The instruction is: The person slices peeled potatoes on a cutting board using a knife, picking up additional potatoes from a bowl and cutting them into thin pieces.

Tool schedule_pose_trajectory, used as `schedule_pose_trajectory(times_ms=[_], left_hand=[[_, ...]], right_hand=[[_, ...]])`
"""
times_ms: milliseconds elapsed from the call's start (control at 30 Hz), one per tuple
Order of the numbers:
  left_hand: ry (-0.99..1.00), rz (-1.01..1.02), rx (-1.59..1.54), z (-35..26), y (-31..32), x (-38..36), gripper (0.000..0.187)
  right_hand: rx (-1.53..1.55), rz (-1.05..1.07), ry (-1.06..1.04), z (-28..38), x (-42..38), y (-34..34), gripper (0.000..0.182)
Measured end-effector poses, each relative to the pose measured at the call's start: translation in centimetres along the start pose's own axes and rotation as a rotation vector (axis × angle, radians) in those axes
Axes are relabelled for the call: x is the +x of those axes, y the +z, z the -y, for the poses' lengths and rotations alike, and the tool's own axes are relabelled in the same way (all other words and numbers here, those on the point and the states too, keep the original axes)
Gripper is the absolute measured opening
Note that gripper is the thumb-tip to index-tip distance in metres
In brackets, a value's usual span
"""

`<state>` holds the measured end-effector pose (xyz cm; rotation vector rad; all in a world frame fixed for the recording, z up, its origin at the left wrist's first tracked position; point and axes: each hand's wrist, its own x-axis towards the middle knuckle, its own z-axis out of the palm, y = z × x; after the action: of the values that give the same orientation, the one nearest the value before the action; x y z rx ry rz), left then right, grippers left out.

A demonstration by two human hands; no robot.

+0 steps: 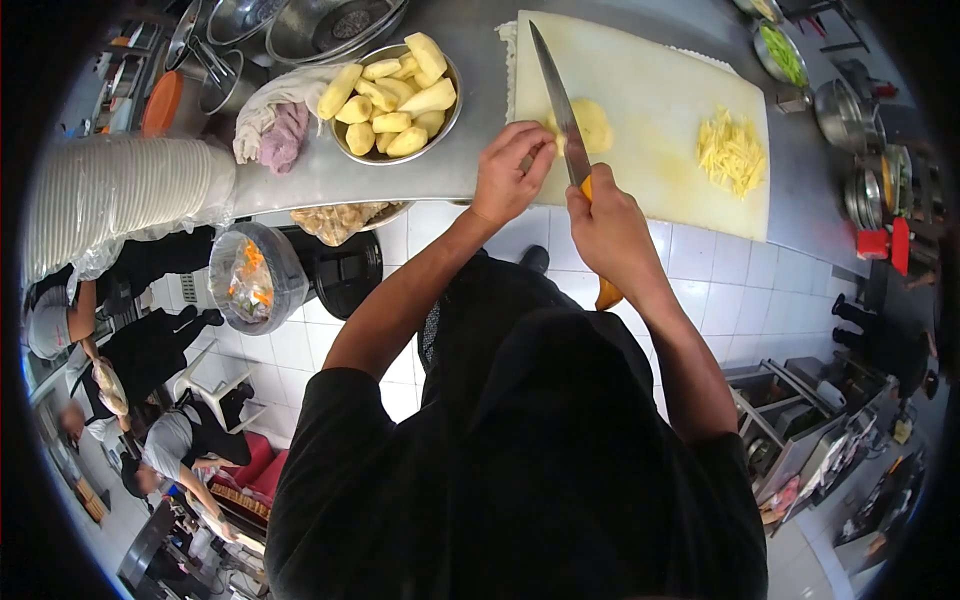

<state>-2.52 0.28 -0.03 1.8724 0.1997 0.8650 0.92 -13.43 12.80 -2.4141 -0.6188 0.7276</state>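
Observation:
My right hand (612,228) is wrapped round the yellow handle of a large kitchen knife (560,95). Its blade points away from me over the white cutting board (650,75), beside some flat pale-yellow potato slices (592,126). Left of the blade, my left hand (512,172) has its fingers curled and pinched together; whatever they hold, if anything, is too small to make out. A pile of thin potato strips (732,150) lies at the board's right side.
A metal bowl of peeled potatoes (395,100) stands left of the board, with crumpled cloths (280,120) beside it. Stacked plastic containers (130,195) fill the counter's left end. Below are a lined waste bin (258,278) and several people at left.

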Motion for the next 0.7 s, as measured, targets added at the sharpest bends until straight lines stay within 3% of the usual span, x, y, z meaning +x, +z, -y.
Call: schedule_pose_trajectory(times_ms=[700], left_hand=[[0.052, 0.000, 0.031, 0.5, 0.0, 0.0, 0.012]], right_hand=[[0.058, -0.030, -0.015, -1.0, 2.5, 2.4, 0.024]])
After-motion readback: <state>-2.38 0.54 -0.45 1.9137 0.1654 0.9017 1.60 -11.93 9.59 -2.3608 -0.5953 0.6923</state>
